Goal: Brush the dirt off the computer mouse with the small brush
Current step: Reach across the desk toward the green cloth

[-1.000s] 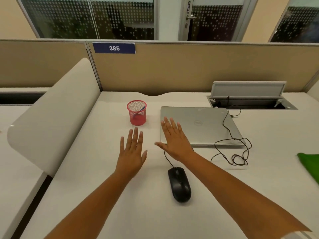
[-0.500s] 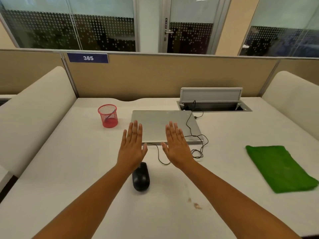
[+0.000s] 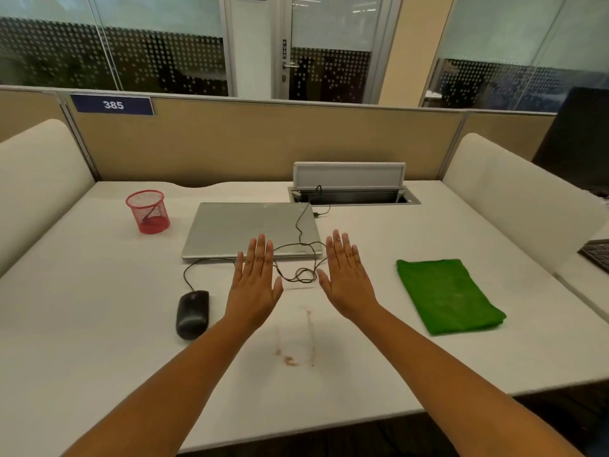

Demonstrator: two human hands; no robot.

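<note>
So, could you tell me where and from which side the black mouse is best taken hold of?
Probably by its two long sides, coming down from above with the left hand, which is nearest. The mouse lies flat on the desk, and its cable leaves the far end, so the sides and near end are free.

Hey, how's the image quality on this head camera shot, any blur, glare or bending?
Head view: wide-angle bending curves the partition top and desk edges; even, soft lighting, no harsh glare; the mouse and both hands, left hand, right hand, look slightly soft.
</note>
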